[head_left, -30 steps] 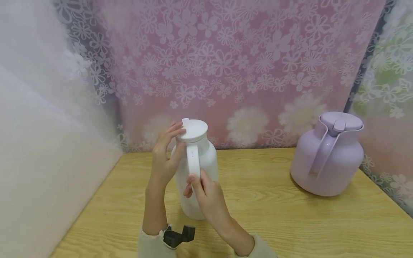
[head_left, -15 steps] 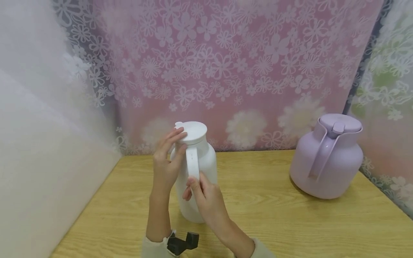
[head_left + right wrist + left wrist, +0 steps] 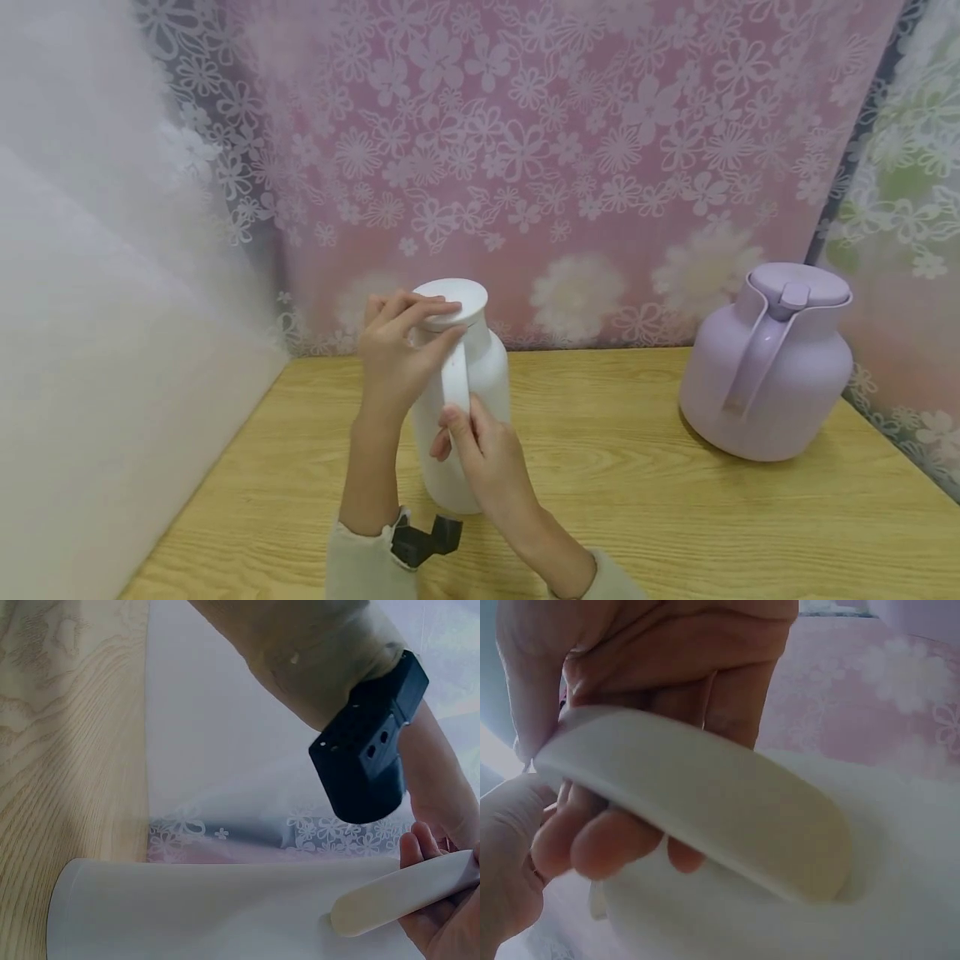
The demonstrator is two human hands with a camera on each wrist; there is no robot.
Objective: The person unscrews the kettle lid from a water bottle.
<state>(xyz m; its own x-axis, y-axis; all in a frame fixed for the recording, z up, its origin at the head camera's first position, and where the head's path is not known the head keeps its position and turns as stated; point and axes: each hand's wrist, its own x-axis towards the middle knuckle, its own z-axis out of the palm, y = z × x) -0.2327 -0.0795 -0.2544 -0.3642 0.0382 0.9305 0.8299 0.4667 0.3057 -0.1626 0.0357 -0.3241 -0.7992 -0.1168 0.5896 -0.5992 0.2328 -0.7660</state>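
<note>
A white thermos jug (image 3: 495, 367) stands upright on the table, its handle facing me. Its round flat lid (image 3: 465, 296) is on top. My left hand (image 3: 393, 354) grips the lid's near left edge, fingers over the top and thumb against the rim near the head of the handle (image 3: 454, 383). The lid's small tab is hidden behind this hand. Lower down, my right hand (image 3: 491, 467) is wrapped round the handle. In the left wrist view, fingertips (image 3: 607, 844) show beyond the handle. The right wrist view shows the handle's free lower end and the jug's base.
A lilac thermos jug (image 3: 768, 392), lidded and with its handle facing me, stands at the right of the wood-grain table (image 3: 637, 517). A pink floral curtain (image 3: 585, 167) hangs behind; a white sheet (image 3: 112, 333) borders the left. A black wrist camera (image 3: 423, 540) sits on the left forearm.
The lid has turned on the jug: its tab has swung leftward and out of sight behind the left hand. That hand's fingers reach further right across the lid. The right hand keeps its hold.
</note>
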